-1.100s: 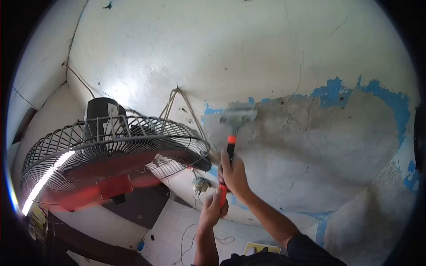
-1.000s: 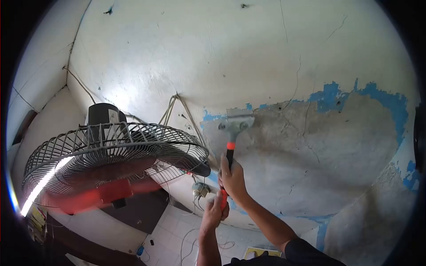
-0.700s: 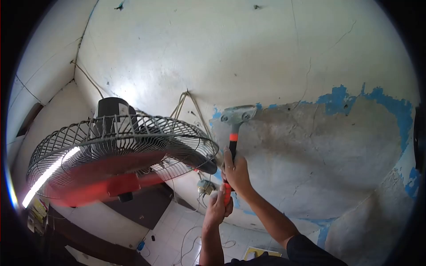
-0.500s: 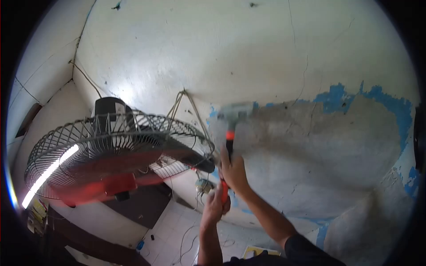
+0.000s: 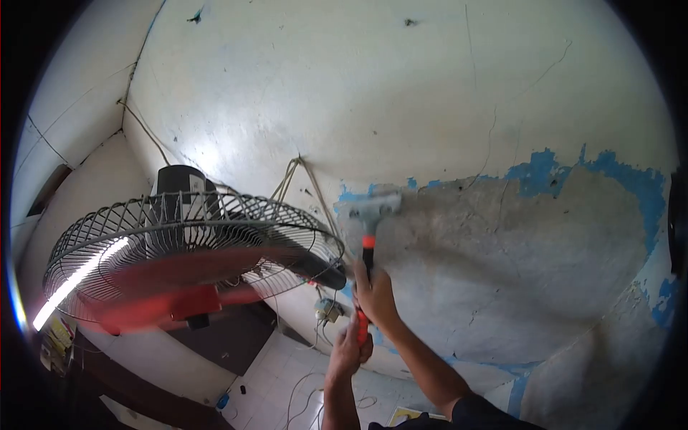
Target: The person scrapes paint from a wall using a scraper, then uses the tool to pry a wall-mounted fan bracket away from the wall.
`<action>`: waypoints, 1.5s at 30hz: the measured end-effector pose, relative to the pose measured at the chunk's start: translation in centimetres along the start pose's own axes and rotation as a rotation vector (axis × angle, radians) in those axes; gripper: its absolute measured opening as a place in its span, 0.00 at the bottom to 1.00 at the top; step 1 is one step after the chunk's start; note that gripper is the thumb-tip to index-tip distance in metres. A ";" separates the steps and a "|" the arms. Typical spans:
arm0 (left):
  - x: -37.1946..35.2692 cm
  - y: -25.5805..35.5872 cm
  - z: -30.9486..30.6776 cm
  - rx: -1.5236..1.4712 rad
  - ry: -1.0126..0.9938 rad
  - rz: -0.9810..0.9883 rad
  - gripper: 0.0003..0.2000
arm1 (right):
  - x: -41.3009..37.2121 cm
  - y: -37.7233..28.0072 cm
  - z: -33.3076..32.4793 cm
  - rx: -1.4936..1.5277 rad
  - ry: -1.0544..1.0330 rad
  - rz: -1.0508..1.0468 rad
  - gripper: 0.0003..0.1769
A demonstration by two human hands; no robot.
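A long-handled wall scraper (image 5: 368,242) with a wide grey head, black shaft and red-orange grip lies against the wall, its blade at the upper edge of the bare grey patch (image 5: 559,251). Higher on the handle, my right hand (image 5: 376,295) is wrapped round the black part. My left hand (image 5: 347,351) closes round the red-orange lower end. Ragged blue paint (image 5: 534,175) borders the patch, with pale paint (image 5: 401,86) above it.
A caged fan (image 5: 193,251) with red blades hangs close on the left, its rim near my hands. Cords (image 5: 315,186) hang from a wall hook beside it. A wall socket (image 5: 328,309) with wires sits below. Loose cable (image 5: 297,394) lies on the tiled floor.
The scraper head has moved slightly down the wall, and blue paint shows above its blade. Both hands keep their hold on the handle. The view has shifted a little.
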State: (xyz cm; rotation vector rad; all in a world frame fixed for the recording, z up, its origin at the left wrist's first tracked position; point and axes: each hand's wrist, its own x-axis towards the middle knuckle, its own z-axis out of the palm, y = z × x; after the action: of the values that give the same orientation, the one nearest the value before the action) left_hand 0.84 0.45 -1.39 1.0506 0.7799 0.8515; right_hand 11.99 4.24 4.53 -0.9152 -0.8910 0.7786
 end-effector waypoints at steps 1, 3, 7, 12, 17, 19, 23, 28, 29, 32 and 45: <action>0.0 1.5 0.4 0.000 0.013 0.009 0.25 | 0.6 -1.2 0.5 0.022 -0.033 0.006 0.23; 0.5 1.1 -0.1 -0.031 0.008 0.026 0.24 | 0.9 -1.4 0.6 0.010 -0.060 -0.007 0.22; 0.2 -0.7 -0.5 -0.036 -0.059 -0.042 0.22 | 0.0 0.5 -0.1 -0.040 -0.004 0.007 0.21; -0.4 -0.1 -1.1 -0.036 -0.034 -0.058 0.23 | -0.9 -0.1 0.3 0.006 -0.017 0.041 0.22; -0.1 0.9 -1.2 0.032 0.002 -0.053 0.26 | 0.2 -0.4 0.9 -0.001 -0.015 0.033 0.23; -1.1 0.6 -1.4 0.007 -0.015 -0.080 0.25 | -0.6 -0.2 0.6 -0.012 -0.006 0.045 0.23; 0.0 1.6 -1.0 -0.003 -0.025 -0.034 0.25 | 0.5 1.5 1.1 -0.053 0.004 -0.063 0.22; 0.0 0.9 -1.4 -0.032 -0.035 -0.082 0.23 | 0.0 1.6 0.7 -0.034 0.024 -0.038 0.23; 0.8 0.9 -1.2 -0.025 -0.045 -0.065 0.23 | 0.8 1.4 0.7 -0.049 0.002 -0.039 0.23; 0.6 1.0 -1.7 -0.021 -0.057 -0.070 0.23 | 1.1 0.2 1.0 -0.060 -0.030 -0.003 0.22; 1.0 1.6 -1.0 0.060 -0.024 0.003 0.25 | 1.1 -0.7 0.7 -0.004 -0.058 0.035 0.21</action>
State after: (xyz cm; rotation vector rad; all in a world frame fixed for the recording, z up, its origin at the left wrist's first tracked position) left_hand 0.11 2.11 -0.35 1.1133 0.7886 0.8208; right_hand 11.93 5.17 5.74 -0.9180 -0.9297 0.8365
